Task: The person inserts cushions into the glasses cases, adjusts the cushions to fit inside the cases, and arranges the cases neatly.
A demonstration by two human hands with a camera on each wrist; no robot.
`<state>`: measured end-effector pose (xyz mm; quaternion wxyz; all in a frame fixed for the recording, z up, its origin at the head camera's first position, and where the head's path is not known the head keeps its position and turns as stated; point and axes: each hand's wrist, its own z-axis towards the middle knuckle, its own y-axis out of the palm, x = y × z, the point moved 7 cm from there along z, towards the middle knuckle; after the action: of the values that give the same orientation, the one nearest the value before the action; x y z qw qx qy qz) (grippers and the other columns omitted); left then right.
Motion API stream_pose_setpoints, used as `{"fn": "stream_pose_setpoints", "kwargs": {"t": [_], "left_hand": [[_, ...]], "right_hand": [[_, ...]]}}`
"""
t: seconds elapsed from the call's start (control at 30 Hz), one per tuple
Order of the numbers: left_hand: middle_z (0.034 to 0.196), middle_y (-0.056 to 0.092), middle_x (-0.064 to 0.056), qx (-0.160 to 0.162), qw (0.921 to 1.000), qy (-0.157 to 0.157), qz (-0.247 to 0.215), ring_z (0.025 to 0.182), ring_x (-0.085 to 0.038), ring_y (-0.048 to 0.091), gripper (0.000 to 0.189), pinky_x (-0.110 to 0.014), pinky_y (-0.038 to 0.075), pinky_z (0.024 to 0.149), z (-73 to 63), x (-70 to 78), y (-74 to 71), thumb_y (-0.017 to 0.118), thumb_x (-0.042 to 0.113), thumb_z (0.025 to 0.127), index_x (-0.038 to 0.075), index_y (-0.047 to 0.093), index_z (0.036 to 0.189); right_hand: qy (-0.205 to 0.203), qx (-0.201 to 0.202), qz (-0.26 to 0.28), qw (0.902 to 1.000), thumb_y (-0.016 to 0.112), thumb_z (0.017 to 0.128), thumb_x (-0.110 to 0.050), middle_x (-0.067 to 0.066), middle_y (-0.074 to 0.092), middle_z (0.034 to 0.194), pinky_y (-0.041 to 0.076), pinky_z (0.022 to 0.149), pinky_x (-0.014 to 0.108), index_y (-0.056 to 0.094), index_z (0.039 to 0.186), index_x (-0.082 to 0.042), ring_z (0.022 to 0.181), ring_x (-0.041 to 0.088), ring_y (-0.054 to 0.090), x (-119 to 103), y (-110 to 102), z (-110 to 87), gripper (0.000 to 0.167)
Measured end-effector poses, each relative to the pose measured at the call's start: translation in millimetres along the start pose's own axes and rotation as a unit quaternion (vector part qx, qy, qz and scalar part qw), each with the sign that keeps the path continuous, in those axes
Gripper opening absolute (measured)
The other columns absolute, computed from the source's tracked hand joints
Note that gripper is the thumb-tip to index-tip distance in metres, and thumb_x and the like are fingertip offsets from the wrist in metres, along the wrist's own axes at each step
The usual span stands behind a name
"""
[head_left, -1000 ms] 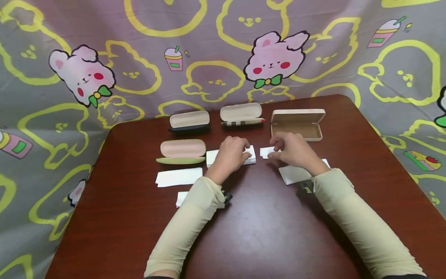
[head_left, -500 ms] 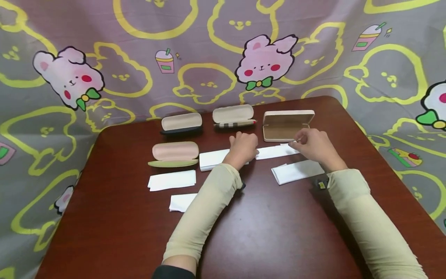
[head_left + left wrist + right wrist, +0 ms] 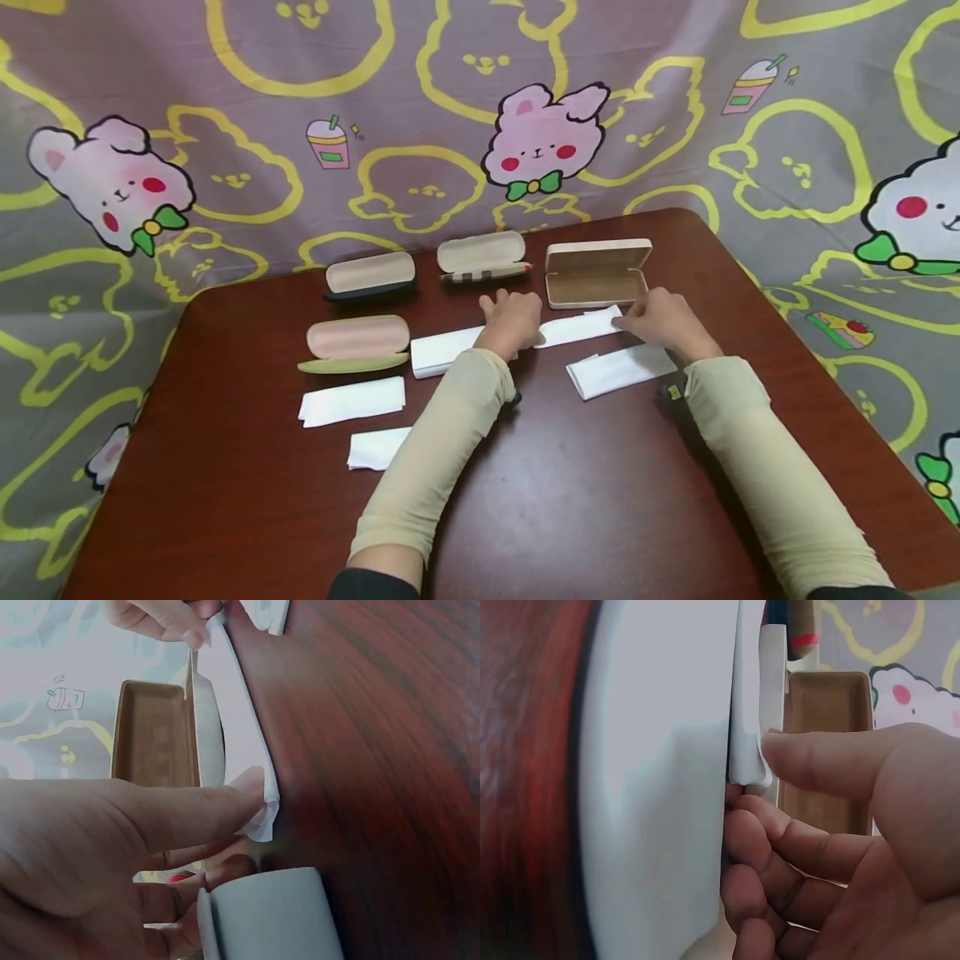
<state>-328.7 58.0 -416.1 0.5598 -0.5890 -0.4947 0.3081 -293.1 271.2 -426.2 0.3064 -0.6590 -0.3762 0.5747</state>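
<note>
A folded white cloth (image 3: pixel 581 327) lies lengthwise between both hands, in front of an open cream case (image 3: pixel 597 292) with a brown inside. At its left end my left hand (image 3: pixel 513 322) pinches it; in the left wrist view the thumb (image 3: pixel 217 810) presses on the cloth's end (image 3: pixel 261 823). My right hand (image 3: pixel 667 321) pinches the opposite end, thumb on top and fingers curled beneath in the right wrist view. A second folded white cloth (image 3: pixel 622 371) lies nearer, below the right hand. Left of my left hand is a thicker white oblong piece (image 3: pixel 442 352), partly hidden by that hand.
Open glasses cases stand behind and left: a black one (image 3: pixel 371 277), a checked one (image 3: pixel 483 257) and a green one with a pink lining (image 3: pixel 356 343). Two more folded white cloths, one upper (image 3: pixel 352 402) and one lower (image 3: pixel 377 448), lie front left on the brown table (image 3: pixel 570 500).
My right hand has moved right along the cloth, which now shows at longer length. My left hand has shifted from the white oblong piece to the cloth's left end. The head view has turned right.
</note>
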Motion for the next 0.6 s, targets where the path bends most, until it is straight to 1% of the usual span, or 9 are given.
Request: {"fn": "stream_pose_setpoints", "kwargs": {"t": [0.07, 0.13, 0.23, 0.33, 0.43, 0.5, 0.6], "left_hand": [[0.082, 0.062, 0.001, 0.003, 1.0000, 0.005, -0.007, 0.092, -0.025, 0.051, 0.023, -0.050, 0.029, 0.087, 0.8, 1.2, -0.5, 0.085, 0.024, 0.080, 0.017, 0.064, 0.073], [0.074, 0.061, 0.002, 0.008, 0.9997, 0.016, -0.018, 0.083, -0.022, 0.055, 0.022, -0.049, 0.029, 0.084, 1.0, 2.9, -1.0, 0.082, 0.017, 0.080, 0.017, 0.063, 0.068], [0.071, 0.062, 0.005, 0.011, 0.9987, 0.033, -0.037, 0.072, -0.018, 0.058, 0.018, -0.047, 0.028, 0.081, 0.0, 4.3, -0.5, 0.077, 0.011, 0.080, 0.018, 0.064, 0.068], [0.080, 0.064, 0.006, 0.009, 0.9982, 0.025, -0.054, 0.072, -0.017, 0.058, 0.014, -0.046, 0.028, 0.081, -2.5, 3.0, -0.8, 0.078, 0.010, 0.080, 0.019, 0.067, 0.078], [0.088, 0.066, 0.005, 0.008, 0.9983, 0.011, -0.056, 0.075, -0.018, 0.059, 0.015, -0.046, 0.029, 0.082, -4.4, 1.7, -3.3, 0.079, 0.011, 0.081, 0.019, 0.068, 0.087], [0.088, 0.066, 0.004, 0.011, 0.9982, 0.009, -0.058, 0.076, -0.019, 0.059, 0.013, -0.046, 0.029, 0.081, -4.8, 1.9, -6.0, 0.078, 0.011, 0.081, 0.018, 0.068, 0.086], [0.079, 0.064, 0.006, 0.019, 0.9976, 0.012, -0.065, 0.074, -0.018, 0.059, 0.013, -0.046, 0.029, 0.080, -5.7, 2.1, -11.0, 0.077, 0.011, 0.080, 0.020, 0.068, 0.075]], "right_hand": [[-0.005, -0.001, 0.002, 1.0000, 0.075, 0.089, -0.026, 0.006, 0.067, 0.078, 0.041, 0.059, 0.036, 0.075, 0.082, -0.004, 0.071, 0.025, 0.054, -2, 1, 0.5, 0.023], [-0.012, -0.001, 0.003, 0.9999, 0.076, 0.088, -0.023, 0.005, 0.065, 0.077, 0.040, 0.060, 0.036, 0.073, 0.081, -0.005, 0.072, 0.025, 0.054, -4, 2, 0.2, 0.019], [-0.012, -0.001, 0.010, 0.9999, 0.076, 0.087, -0.019, 0.004, 0.063, 0.076, 0.039, 0.062, 0.036, 0.070, 0.081, -0.005, 0.073, 0.025, 0.053, -5, 3, -1.8, 0.016], [-0.005, -0.006, 0.022, 0.9997, 0.074, 0.088, -0.020, 0.005, 0.061, 0.078, 0.039, 0.064, 0.036, 0.068, 0.084, -0.005, 0.075, 0.025, 0.053, -5, 5, -4.7, 0.016], [0.000, -0.005, 0.029, 0.9996, 0.073, 0.089, -0.021, 0.009, 0.061, 0.082, 0.040, 0.064, 0.036, 0.066, 0.088, -0.004, 0.077, 0.027, 0.053, -5, 4, -7.6, 0.018], [0.000, 0.000, 0.031, 0.9995, 0.071, 0.090, -0.021, 0.012, 0.062, 0.087, 0.041, 0.063, 0.037, 0.065, 0.091, -0.003, 0.078, 0.028, 0.053, -6, 1, -9.0, 0.019], [-0.001, 0.011, 0.045, 0.9989, 0.068, 0.092, -0.021, 0.017, 0.063, 0.099, 0.041, 0.063, 0.037, 0.063, 0.093, -0.002, 0.079, 0.029, 0.053, -8, -4, -10.8, 0.020]]}}
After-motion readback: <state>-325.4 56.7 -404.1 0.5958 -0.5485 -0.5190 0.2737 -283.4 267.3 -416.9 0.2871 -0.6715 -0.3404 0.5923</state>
